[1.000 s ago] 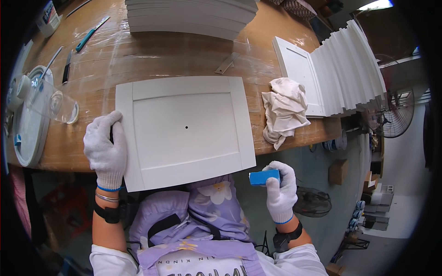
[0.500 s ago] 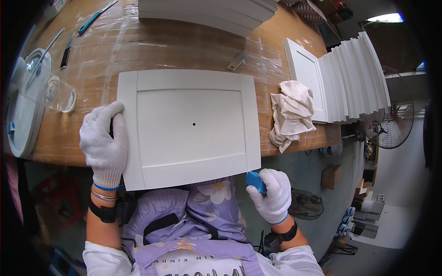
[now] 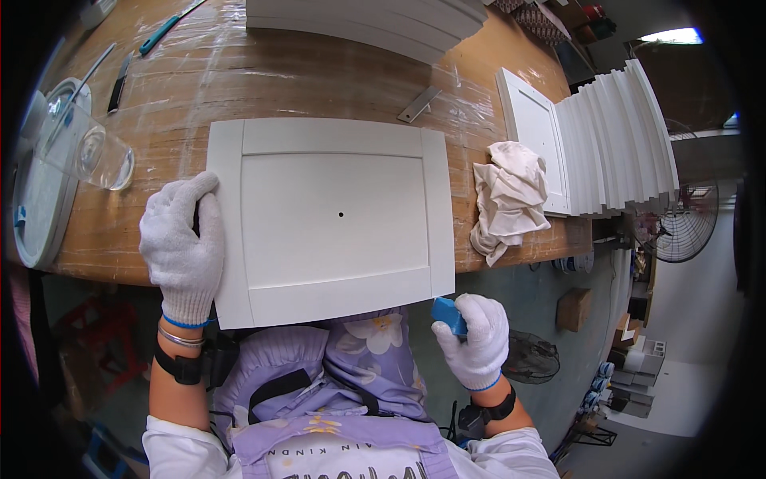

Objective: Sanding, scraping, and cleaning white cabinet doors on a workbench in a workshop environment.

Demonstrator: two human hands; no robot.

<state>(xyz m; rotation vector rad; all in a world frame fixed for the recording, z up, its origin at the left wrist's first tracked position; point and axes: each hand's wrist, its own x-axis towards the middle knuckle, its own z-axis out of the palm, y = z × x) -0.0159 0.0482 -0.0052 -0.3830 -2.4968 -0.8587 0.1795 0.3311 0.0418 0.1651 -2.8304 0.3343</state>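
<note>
A white framed cabinet door panel [image 3: 335, 215] with a small hole in its middle lies flat on the wooden workbench [image 3: 263, 80], its near edge sticking out over the bench edge. My left hand [image 3: 182, 243], in a white knit glove, grips the panel's left edge. My right hand [image 3: 477, 339], also gloved, holds a small blue sanding block [image 3: 448, 314] just below the panel's near right corner, off the bench.
A crumpled white rag [image 3: 511, 199] lies right of the panel. White door panels [image 3: 598, 140] lean in a row at the right; another stack [image 3: 367, 20] lies at the back. A clear cup [image 3: 84, 148], a white lidded bucket [image 3: 40, 199] and hand tools [image 3: 163, 28] sit at left.
My right hand with the blue block has dropped lower and turned, now under the panel's near right corner. The view has shifted slightly; my left hand keeps its grip.
</note>
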